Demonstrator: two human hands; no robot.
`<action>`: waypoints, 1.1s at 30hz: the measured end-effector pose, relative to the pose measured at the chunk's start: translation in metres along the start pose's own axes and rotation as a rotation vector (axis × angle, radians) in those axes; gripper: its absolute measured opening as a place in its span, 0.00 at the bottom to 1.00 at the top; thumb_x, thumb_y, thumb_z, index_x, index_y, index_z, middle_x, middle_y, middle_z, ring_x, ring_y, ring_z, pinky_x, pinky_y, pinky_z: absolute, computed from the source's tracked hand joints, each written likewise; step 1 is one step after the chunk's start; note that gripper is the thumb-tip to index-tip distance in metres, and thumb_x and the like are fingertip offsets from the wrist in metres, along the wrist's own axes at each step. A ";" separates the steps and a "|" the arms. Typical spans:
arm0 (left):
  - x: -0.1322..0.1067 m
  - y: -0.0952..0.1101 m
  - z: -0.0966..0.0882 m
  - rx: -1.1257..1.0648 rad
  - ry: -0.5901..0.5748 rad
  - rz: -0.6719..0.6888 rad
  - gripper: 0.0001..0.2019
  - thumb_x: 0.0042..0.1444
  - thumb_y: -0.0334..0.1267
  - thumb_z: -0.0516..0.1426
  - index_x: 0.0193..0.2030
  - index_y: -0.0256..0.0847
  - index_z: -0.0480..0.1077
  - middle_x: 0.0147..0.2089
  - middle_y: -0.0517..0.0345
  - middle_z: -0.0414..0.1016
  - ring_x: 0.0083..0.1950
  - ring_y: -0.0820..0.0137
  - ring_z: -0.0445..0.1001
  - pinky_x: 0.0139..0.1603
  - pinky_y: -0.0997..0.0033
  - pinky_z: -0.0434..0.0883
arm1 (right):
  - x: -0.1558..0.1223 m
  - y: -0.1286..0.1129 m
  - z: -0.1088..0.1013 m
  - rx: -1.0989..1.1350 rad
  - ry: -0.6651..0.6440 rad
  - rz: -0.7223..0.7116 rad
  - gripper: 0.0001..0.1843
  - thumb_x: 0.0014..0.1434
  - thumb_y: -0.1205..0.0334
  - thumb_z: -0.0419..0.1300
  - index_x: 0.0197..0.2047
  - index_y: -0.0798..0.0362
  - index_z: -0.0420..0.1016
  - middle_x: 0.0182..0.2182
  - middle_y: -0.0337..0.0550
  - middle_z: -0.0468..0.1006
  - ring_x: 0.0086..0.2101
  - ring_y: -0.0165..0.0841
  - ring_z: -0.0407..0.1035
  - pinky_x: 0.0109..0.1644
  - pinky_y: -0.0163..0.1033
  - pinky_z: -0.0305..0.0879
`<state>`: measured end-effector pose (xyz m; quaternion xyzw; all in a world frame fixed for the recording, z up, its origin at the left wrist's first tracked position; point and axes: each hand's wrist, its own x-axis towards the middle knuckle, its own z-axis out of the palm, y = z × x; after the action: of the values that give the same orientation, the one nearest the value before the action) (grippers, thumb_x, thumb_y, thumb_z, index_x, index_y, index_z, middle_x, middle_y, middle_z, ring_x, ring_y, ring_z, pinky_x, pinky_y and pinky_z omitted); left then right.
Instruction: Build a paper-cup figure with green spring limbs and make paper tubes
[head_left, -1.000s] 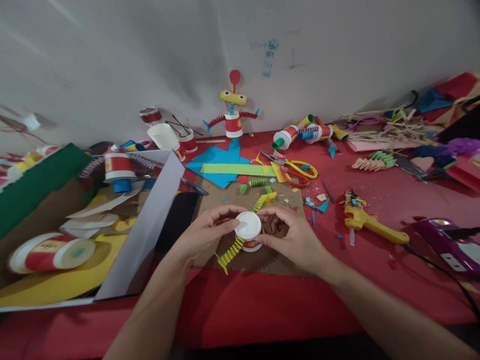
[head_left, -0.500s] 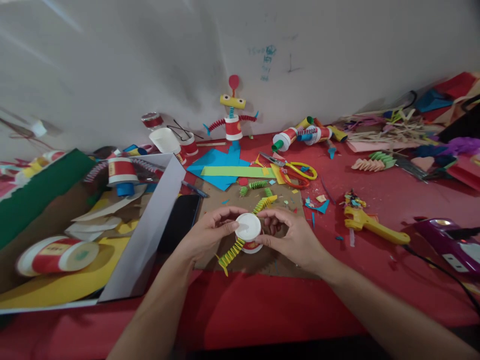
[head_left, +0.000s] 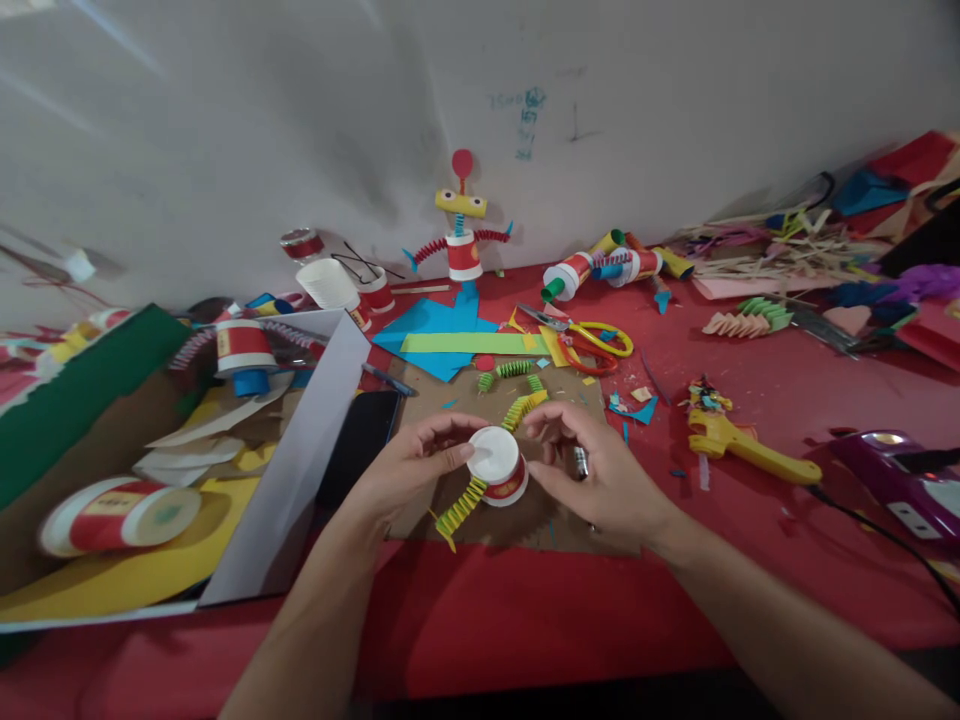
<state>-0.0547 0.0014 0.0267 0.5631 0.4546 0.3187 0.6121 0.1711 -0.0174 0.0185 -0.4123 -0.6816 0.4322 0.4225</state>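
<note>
A red and white paper cup (head_left: pixel 504 484) stands bottom-up on a brown cardboard sheet (head_left: pixel 420 500). My left hand (head_left: pixel 420 458) grips its left side, thumb on the rim of the white top. My right hand (head_left: pixel 589 462) is just right of the cup, fingers apart and curved, holding nothing that I can see. A yellow-green folded paper strip (head_left: pixel 460 508) sticks out from the cup's near left side. Another folded yellow strip (head_left: pixel 523 408) extends from its far side. Behind lie short green folded paper pieces (head_left: pixel 514 368).
An open box (head_left: pixel 281 500) with cup figures stands left, beside a dark phone (head_left: pixel 358 448). Scissors (head_left: pixel 592 335) lie beyond the cardboard. A yellow glue gun (head_left: pixel 750 455) and purple power strip (head_left: pixel 900 490) are right. A finished-looking cup figure (head_left: pixel 463 255) stands by the wall.
My right hand has let go of the cup and moved slightly right, its fingers spreading. My left hand keeps its grip on the cup.
</note>
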 end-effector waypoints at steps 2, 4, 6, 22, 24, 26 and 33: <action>0.000 0.000 0.000 -0.004 0.002 -0.002 0.14 0.52 0.40 0.63 0.45 0.39 0.74 0.46 0.53 0.77 0.47 0.66 0.72 0.49 0.68 0.66 | 0.000 0.000 -0.003 0.021 0.053 0.019 0.05 0.59 0.64 0.57 0.40 0.50 0.70 0.34 0.40 0.73 0.32 0.30 0.67 0.36 0.36 0.65; 0.000 0.001 0.000 -0.007 0.010 -0.010 0.14 0.52 0.40 0.63 0.46 0.39 0.74 0.46 0.52 0.77 0.46 0.65 0.72 0.48 0.67 0.66 | 0.001 0.003 -0.004 0.035 0.101 0.059 0.05 0.62 0.61 0.55 0.37 0.51 0.71 0.28 0.38 0.73 0.29 0.29 0.67 0.33 0.35 0.64; 0.000 0.000 0.000 -0.013 0.012 -0.023 0.15 0.52 0.41 0.63 0.46 0.39 0.74 0.46 0.51 0.77 0.47 0.64 0.72 0.48 0.67 0.66 | 0.001 0.004 -0.004 0.050 0.127 0.069 0.08 0.63 0.58 0.55 0.36 0.52 0.71 0.25 0.37 0.71 0.26 0.27 0.65 0.29 0.33 0.61; -0.002 0.003 0.002 -0.022 0.021 -0.064 0.14 0.51 0.39 0.63 0.44 0.39 0.75 0.45 0.54 0.77 0.45 0.67 0.72 0.47 0.70 0.66 | -0.060 0.013 -0.120 -1.326 0.255 0.316 0.18 0.56 0.67 0.55 0.50 0.61 0.70 0.48 0.60 0.75 0.48 0.50 0.68 0.51 0.52 0.63; -0.003 0.002 0.002 -0.028 0.030 -0.063 0.14 0.50 0.39 0.64 0.44 0.39 0.76 0.45 0.54 0.78 0.45 0.67 0.73 0.47 0.70 0.67 | -0.066 0.025 -0.120 -1.465 0.176 0.470 0.20 0.57 0.66 0.52 0.53 0.63 0.68 0.50 0.64 0.72 0.49 0.54 0.67 0.48 0.54 0.64; -0.003 0.001 0.001 -0.040 0.037 -0.074 0.15 0.49 0.39 0.64 0.44 0.39 0.77 0.46 0.53 0.79 0.46 0.66 0.73 0.48 0.69 0.67 | -0.068 0.033 -0.118 -1.481 0.132 0.554 0.20 0.58 0.67 0.49 0.53 0.63 0.67 0.52 0.63 0.71 0.48 0.53 0.68 0.44 0.53 0.65; -0.005 0.000 -0.007 0.007 0.068 -0.114 0.18 0.47 0.43 0.65 0.46 0.40 0.78 0.48 0.51 0.80 0.48 0.60 0.75 0.51 0.64 0.67 | -0.065 0.050 -0.129 -1.387 0.069 0.476 0.17 0.58 0.70 0.49 0.49 0.64 0.68 0.47 0.64 0.73 0.43 0.47 0.71 0.41 0.45 0.65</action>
<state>-0.0631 -0.0002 0.0276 0.5272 0.5079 0.3006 0.6113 0.3215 -0.0322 -0.0081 -0.7354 -0.6767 -0.0317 -0.0197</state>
